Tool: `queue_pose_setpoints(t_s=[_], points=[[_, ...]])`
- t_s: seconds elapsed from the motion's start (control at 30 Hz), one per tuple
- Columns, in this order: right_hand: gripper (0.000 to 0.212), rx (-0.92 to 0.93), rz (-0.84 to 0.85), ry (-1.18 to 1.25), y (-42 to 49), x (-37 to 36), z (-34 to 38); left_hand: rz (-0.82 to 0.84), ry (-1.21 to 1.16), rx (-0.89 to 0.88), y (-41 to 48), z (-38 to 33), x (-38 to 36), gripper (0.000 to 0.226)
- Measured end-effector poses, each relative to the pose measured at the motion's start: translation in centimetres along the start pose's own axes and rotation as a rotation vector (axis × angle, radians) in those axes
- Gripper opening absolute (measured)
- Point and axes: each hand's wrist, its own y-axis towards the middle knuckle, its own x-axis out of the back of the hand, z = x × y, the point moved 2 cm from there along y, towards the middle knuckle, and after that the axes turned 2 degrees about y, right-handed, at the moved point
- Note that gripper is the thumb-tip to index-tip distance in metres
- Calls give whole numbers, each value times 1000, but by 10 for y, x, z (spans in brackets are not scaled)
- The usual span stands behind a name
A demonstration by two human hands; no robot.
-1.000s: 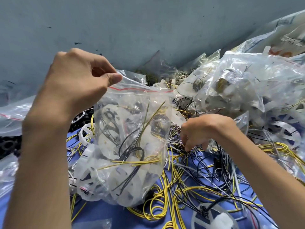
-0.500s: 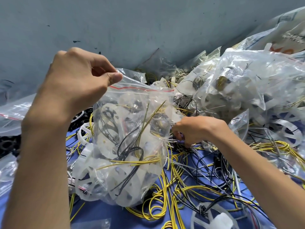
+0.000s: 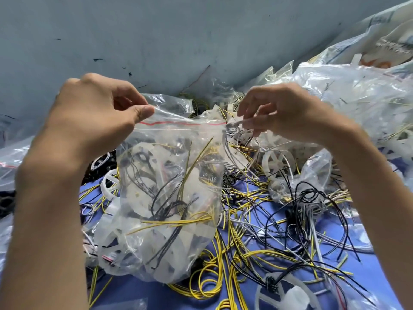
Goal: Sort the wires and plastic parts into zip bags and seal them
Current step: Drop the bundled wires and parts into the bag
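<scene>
My left hand (image 3: 96, 115) pinches the top left edge of a clear zip bag (image 3: 165, 198) with a red seal line, holding it upright. The bag is packed with white plastic parts and yellow and black wires. My right hand (image 3: 281, 113) is at the bag's top right corner, pinching a bundle of grey-white wires (image 3: 232, 139) that hangs down beside the mouth. Loose yellow, black and white wires (image 3: 257, 231) lie tangled on the blue surface below.
Filled clear bags (image 3: 348, 104) are heaped at the right against a grey wall (image 3: 178, 30). More bags (image 3: 13, 157) lie at the left. A white plastic ring part (image 3: 290, 294) sits at the bottom right among wires. Black parts (image 3: 6, 202) are at the far left.
My right hand has lifted from the wire pile up to the bag's top right corner, bringing a bundle of pale wires with it. The left hand still holds the bag.
</scene>
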Motion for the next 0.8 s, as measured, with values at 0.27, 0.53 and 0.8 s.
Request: queue_pose_setpoints(t_s=[0.27,0.53,0.8], points=[[18,137,-159,24,-6,23,18,-28,-22,-207,-11,-53,-1,3],[21,277,-188,321,-13,27,36,118,-388,-202,-21,-87,-24,13],[20,246,-84,230,-16,20,43,257,-406,-169,-16,-72,-20,20]])
